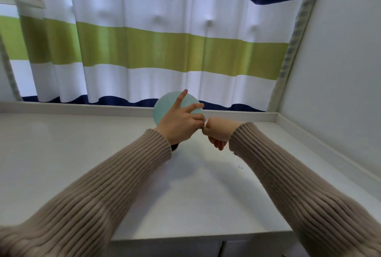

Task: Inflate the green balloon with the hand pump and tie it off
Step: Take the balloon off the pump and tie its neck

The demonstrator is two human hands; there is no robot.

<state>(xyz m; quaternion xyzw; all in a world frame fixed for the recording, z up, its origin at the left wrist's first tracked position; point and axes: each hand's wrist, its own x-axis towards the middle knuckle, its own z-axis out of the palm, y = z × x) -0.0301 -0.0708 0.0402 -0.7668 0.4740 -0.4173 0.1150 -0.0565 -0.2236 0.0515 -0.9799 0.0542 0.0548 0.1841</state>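
The left hand (179, 121) and the right hand (218, 133) meet above the far part of the white tabletop (82, 164), almost knuckle to knuckle. The left hand has its index and middle fingers stretched out and up across the green balloon (165, 106), while its other fingers fold down towards a small pale bit of the balloon's neck (204, 125) showing between the two hands. The right hand is curled into a fist with its thumb side against that neck; it appears to pinch the neck, though the actual grip is hidden behind the knuckles. How the left hand's folded fingers hold the neck cannot be made out either.

The balloon is inflated, round, and a pale, matte blue-green. It sits just behind the left hand, low over the tabletop's far edge, and only its upper left part shows; the hand covers the rest. Whether it touches the tabletop cannot be told.

A small dark object (175, 147) peeks out from under the left wrist, too hidden to identify. A few dark specks (240, 167) lie on the tabletop near the right sleeve (288, 184).

Left of the balloon the tabletop runs wide and flat; to the right it ends at a raised lip against a white wall (340, 60). Behind the balloon a raised ledge (82, 106) borders the tabletop, with a striped curtain (165, 46) hanging beyond it. The near edge drops off between the ribbed beige sleeves.
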